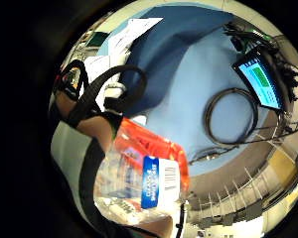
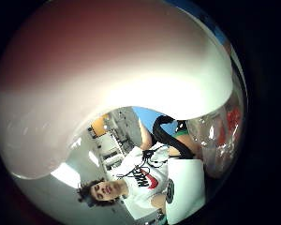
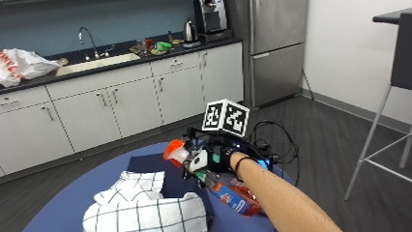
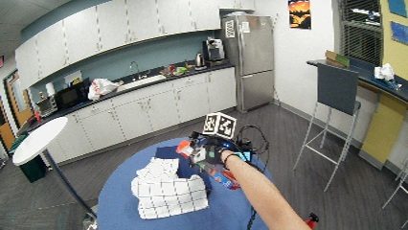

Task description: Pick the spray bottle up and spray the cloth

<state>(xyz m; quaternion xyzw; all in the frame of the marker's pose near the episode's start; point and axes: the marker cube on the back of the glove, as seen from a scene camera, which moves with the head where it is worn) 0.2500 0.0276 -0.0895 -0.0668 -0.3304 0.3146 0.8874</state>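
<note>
My gloved right hand (image 3: 215, 159) grips a clear spray bottle (image 3: 233, 194) with an orange-red label and an orange nozzle (image 3: 174, 149), held tilted above the blue round table (image 3: 58, 203). The nozzle points toward the white checked cloth (image 3: 145, 205), which lies bunched on the table just below and to the left of it. In the little finger side palm view the bottle's (image 1: 141, 176) clear body and blue-white barcode label sit close under the palm. The thumb side palm view is mostly filled by the bottle's pale head (image 2: 107, 70).
A dark blue cloth (image 3: 169, 174) lies under the checked one. A coiled black cable (image 1: 231, 116) and a small lit screen (image 1: 258, 79) lie on the table's far side. Kitchen cabinets, a sink (image 3: 96, 62) and a fridge (image 3: 277, 43) stand behind; a stool (image 3: 392, 96) at the right.
</note>
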